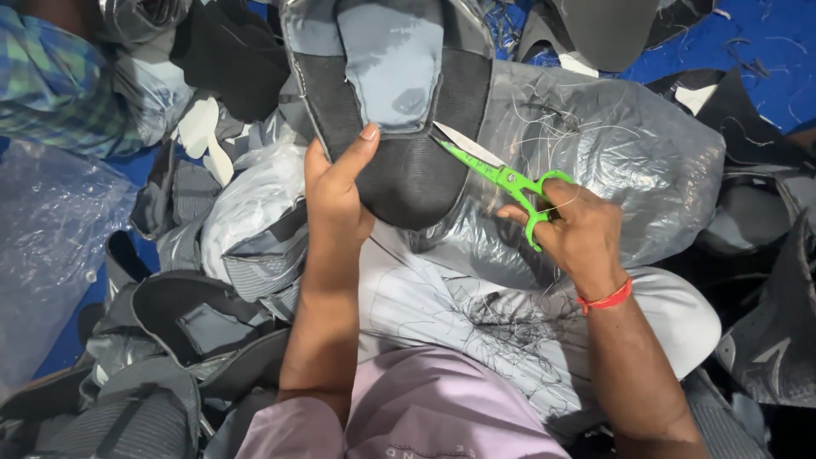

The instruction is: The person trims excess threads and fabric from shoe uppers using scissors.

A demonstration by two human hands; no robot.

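My left hand (336, 191) grips the lower edge of a black and grey fabric shoe upper (399, 93), thumb pressed on its front, holding it up at the top centre. In my right hand (578, 234) are green-handled scissors (501, 174), fingers through the loops. The blades point up-left and touch the right edge of the shoe upper, near the grey tongue panel. A red band circles my right wrist. Loose thread clippings lie on the pale cloth over my lap (476, 314).
Clear plastic bags (612, 161) stuffed with grey pieces lie behind the scissors and at the left (51, 246). Piles of black and grey shoe uppers (170, 340) surround me on a blue floor (756, 42). A person's checked sleeve (51, 76) shows at top left.
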